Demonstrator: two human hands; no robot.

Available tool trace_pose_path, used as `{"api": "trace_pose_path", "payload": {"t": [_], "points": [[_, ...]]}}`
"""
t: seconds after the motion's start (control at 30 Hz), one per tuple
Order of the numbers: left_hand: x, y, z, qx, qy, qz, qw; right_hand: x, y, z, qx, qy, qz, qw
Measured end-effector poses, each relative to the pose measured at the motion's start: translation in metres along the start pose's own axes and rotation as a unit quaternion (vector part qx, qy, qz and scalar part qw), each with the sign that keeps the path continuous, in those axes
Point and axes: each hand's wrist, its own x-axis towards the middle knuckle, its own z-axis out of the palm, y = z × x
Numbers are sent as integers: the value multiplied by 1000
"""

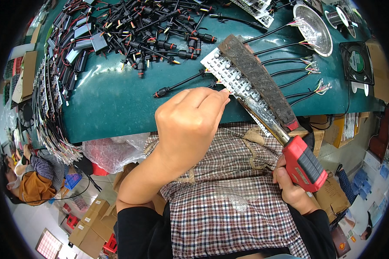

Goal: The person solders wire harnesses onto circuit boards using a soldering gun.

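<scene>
My left hand point(188, 118) is closed in a pinch at the left edge of a white perforated circuit board point(211, 59). A thin wire end seems to be between the fingertips, mostly hidden by them. Beside it, a black cable with a round connector point(162, 92) runs up to the board. My right hand point(289, 186) grips a red and black soldering iron point(304, 164), its metal barrel slanting up and left along the board, with the tip close to my left fingertips. A dark, worn bar point(257, 77) lies across the board.
Black connector cables point(155, 34) are heaped at the back of the green table point(116, 114). Several stripped cables point(285, 59) stick out right of the bar. A metal dish point(320, 32), a solder spool point(337, 18) and a fan point(356, 62) stand at right. Another person point(41, 181) sits at far left.
</scene>
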Motion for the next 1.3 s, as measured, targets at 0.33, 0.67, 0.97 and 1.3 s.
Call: {"api": "trace_pose_path", "payload": {"t": [0.33,0.67,0.97,1.3], "points": [[1,1,1,13,14,26,999,-5,3,-3,-1,-4,1,1000],[2,2,-1,31,5,35,999,-2,-1,-5,-13,-25,-16,999],[-3,4,5,35,20,13,999,-1,0,-3,45,9,-28,999],[19,-42,-17,159,68,-16,985,-3,4,-5,59,25,-42,997]]}}
